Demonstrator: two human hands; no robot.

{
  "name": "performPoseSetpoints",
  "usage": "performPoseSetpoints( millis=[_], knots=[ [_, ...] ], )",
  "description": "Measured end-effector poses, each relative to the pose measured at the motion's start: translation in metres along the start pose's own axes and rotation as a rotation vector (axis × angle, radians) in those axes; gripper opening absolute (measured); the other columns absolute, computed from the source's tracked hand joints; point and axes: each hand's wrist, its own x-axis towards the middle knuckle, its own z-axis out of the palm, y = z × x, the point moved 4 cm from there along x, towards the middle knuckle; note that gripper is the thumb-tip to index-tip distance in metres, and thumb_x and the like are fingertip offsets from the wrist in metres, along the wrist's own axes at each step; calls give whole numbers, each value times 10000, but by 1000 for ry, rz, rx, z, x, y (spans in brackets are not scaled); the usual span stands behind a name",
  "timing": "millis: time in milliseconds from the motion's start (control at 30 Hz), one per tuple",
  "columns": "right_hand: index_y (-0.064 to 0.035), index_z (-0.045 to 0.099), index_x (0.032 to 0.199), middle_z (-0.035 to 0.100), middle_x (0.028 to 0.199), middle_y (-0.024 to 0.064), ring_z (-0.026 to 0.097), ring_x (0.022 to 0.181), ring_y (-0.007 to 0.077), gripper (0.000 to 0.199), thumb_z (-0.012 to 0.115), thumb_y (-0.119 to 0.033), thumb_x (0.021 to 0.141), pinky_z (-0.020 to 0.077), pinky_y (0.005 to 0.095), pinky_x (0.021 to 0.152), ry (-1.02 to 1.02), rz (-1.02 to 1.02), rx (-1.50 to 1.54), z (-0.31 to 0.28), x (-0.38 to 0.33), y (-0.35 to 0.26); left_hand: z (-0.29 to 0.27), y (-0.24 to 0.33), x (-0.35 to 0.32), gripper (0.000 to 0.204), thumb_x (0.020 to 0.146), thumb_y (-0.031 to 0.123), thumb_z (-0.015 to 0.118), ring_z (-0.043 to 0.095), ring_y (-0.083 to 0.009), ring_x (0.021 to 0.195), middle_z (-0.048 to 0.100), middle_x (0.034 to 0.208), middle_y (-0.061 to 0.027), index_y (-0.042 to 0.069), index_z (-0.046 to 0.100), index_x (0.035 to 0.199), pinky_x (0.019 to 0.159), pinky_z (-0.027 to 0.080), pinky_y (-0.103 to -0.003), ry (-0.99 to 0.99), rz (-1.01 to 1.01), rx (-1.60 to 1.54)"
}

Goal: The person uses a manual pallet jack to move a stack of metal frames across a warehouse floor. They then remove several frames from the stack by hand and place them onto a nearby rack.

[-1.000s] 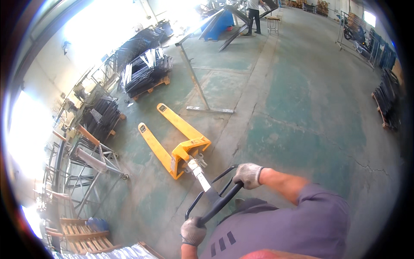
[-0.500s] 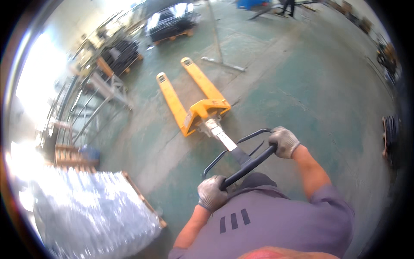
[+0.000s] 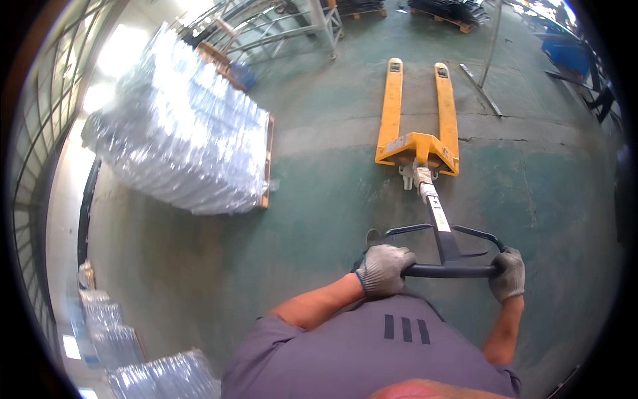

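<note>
A green concrete floor [image 3: 279, 219] is shown from above, with edges bent by the lens. At upper left, a large load [image 3: 179, 143] of clear bottles wrapped in plastic film is stacked on a wooden pallet [image 3: 268, 159], well apart from the hands. A yellow pallet jack [image 3: 417, 126] is seen at centre right, its two forks pointing away from the person and lying empty on the floor. From the jack's yellow head a pale tiller [image 3: 435, 209] is run back toward the person and is ended in a black loop handle [image 3: 448, 269]. Metal racks [image 3: 286, 26] and dark stacked goods are visible along the top rim, and a long metal bar [image 3: 480, 90] lies on the floor just right of the forks. More wrapped bottles [image 3: 163, 376] are seen at lower left. The person's grey shirt [image 3: 372, 352] fills the lower edge. The left hand [image 3: 384, 269], in a grey work glove, is closed around the left end of the handle bar; the right hand [image 3: 508, 274], gloved alike, is closed around its right end.
</note>
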Motion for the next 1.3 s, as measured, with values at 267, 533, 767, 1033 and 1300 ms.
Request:
performPoseSetpoints(
  millis=[267, 533, 767, 1033, 1300],
  knots=[
    [-45, 668, 752, 699, 865, 239, 694, 972, 483, 108, 722, 32, 700, 570, 530, 859, 26, 47, 10, -65, -146, -20, 56, 91, -107, 302, 793, 110, 758, 778, -338, 1015, 792, 1045, -91, 140, 792, 1092, 866, 623, -486, -57, 21, -121],
    [-44, 657, 767, 695, 859, 227, 675, 915, 477, 109, 711, 29, 706, 556, 537, 799, 56, 10, -72, -75, -273, -55, 86, 139, -224, 387, 723, 78, 812, 761, -363, 920, 784, 981, -106, 123, 805, 1107, 834, 618, -472, 205, 203, -227],
    [-86, 663, 736, 697, 807, 159, 674, 814, 410, 160, 730, 38, 660, 549, 497, 723, -82, -14, -16, -135, -293, -133, 25, 173, -282, 421, 644, -38, 818, 748, -349, 846, 789, 944, -101, 112, 801, 1038, 787, 604, -447, 404, 146, -178],
    [-100, 682, 716, 657, 701, 146, 648, 679, 408, 131, 722, 0, 641, 533, 492, 644, 64, -114, 8, -172, -407, -189, 49, 229, -398, 377, 659, -41, 807, 720, -372, 770, 735, 871, -119, 103, 778, 1006, 688, 587, -439, 646, 178, -70],
    [-111, 689, 721, 657, 693, 130, 638, 641, 380, 185, 729, -10, 571, 509, 468, 618, 297, -339, 97, -209, -465, -195, 82, 287, -464, 312, 742, -109, 741, 715, -322, 736, 718, 840, -131, 61, 763, 1002, 675, 566, -393, 903, 85, 23]
  ],
)
